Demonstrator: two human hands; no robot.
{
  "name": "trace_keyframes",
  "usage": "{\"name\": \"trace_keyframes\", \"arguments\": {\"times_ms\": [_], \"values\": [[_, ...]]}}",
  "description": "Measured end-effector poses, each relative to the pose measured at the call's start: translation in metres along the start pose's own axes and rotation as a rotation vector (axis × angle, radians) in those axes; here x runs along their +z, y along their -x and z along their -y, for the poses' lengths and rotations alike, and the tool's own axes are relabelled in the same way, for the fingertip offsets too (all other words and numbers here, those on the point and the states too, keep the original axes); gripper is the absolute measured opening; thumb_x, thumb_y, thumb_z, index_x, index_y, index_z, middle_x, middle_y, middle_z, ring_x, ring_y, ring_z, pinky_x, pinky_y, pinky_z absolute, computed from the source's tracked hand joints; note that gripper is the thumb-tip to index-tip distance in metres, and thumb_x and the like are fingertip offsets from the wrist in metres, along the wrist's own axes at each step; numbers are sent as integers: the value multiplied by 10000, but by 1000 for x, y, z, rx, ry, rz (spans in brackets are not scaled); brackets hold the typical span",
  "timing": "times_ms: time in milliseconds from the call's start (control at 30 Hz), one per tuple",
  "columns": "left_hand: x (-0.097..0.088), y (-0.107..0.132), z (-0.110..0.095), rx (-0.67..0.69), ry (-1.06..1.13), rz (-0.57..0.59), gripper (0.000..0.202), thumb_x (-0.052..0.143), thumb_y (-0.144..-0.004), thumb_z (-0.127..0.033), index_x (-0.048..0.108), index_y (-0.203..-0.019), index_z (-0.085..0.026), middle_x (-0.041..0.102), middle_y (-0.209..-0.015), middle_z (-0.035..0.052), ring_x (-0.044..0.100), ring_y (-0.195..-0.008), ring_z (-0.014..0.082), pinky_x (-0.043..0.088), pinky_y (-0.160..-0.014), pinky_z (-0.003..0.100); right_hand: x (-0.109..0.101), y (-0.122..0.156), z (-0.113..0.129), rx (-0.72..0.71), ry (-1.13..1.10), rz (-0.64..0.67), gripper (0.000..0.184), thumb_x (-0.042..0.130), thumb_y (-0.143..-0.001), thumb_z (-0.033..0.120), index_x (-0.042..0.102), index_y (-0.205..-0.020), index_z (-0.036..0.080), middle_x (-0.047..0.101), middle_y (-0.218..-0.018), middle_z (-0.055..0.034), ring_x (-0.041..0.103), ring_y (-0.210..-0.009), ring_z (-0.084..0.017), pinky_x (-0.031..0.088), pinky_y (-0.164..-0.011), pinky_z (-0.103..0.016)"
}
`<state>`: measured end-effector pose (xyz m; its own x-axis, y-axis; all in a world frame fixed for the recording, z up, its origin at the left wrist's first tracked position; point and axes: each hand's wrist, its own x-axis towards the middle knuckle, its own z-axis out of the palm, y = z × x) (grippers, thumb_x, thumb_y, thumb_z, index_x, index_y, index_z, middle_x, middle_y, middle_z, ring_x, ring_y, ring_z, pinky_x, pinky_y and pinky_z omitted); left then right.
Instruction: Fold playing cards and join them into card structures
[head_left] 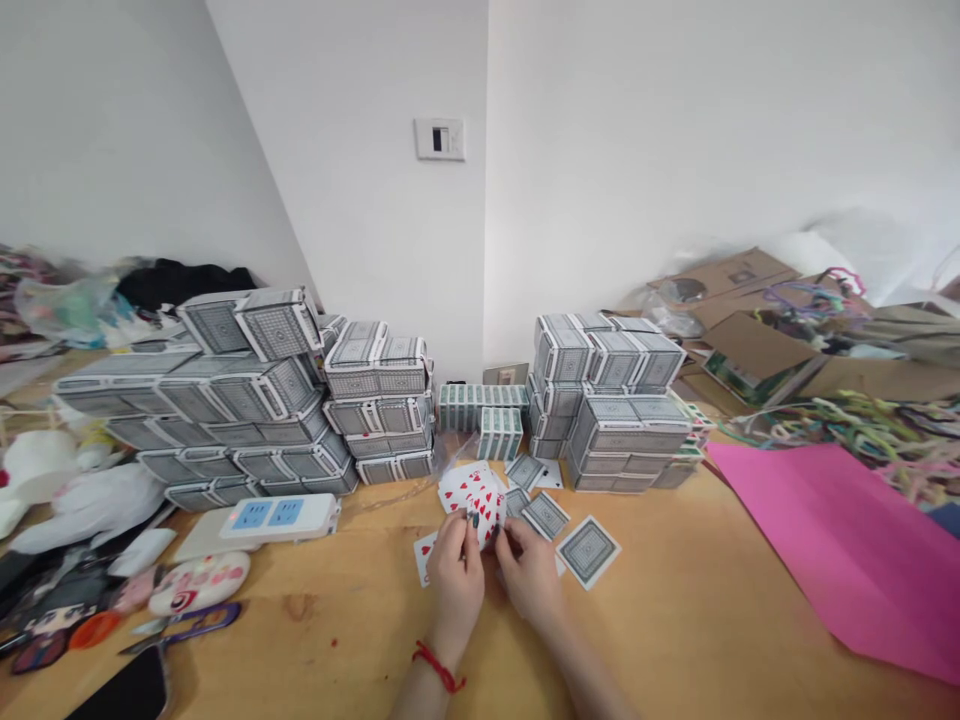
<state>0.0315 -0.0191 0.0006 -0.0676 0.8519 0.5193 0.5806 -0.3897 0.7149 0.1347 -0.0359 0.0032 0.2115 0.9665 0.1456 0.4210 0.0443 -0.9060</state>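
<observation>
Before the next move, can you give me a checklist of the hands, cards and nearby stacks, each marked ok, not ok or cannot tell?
1. Left hand gripping the fanned heart cards: ok, its fingers pinch their lower end.
2. Right hand gripping a card: cannot tell, its fingertips are at the fan's edge.
3. Visible cards all facing one way: not ok, hearts show in the fan while the nearest right-side card is face down.
4. Count of fanned cards: cannot tell, they overlap.
5. Hands clear of the right-side gray stack: ok, they are apart.
</observation>
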Motion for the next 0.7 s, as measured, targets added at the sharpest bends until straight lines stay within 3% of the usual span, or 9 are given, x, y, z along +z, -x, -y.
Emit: {"name": "trace_keyframes", "arguments": {"times_ms": [433, 633, 700], "values": [[0, -1, 1, 50, -26, 77, 180, 319, -816, -185, 492, -770, -168, 574, -801, 78, 545, -778, 160, 420, -655, 241, 0, -1, -4, 38, 22, -56, 366, 398, -776, 406, 534, -546, 157, 476, -465, 15, 401, -441, -104, 307, -444, -197], [0, 0, 4, 51, -29, 134, 195, 303, -820, -174, 485, -748, -175, 561, -786, 67, 540, -772, 153, 429, -665, 244, -4, -4, -4, 34, -137, -30, 343, 418, -768, 416, 611, -799, 135, 611, -648, -31, 512, -553, -134, 385, -518, -206], [0, 0, 3, 71, -26, 154, 190, 304, -819, -165, 482, -756, -179, 556, -800, 63, 536, -777, 148, 429, -686, 250, -4, -3, -3, 33, -125, -37, 345, 420, -766, 422, 607, -806, 135, 618, -645, -38, 520, -552, -140, 391, -523, -213]]}}
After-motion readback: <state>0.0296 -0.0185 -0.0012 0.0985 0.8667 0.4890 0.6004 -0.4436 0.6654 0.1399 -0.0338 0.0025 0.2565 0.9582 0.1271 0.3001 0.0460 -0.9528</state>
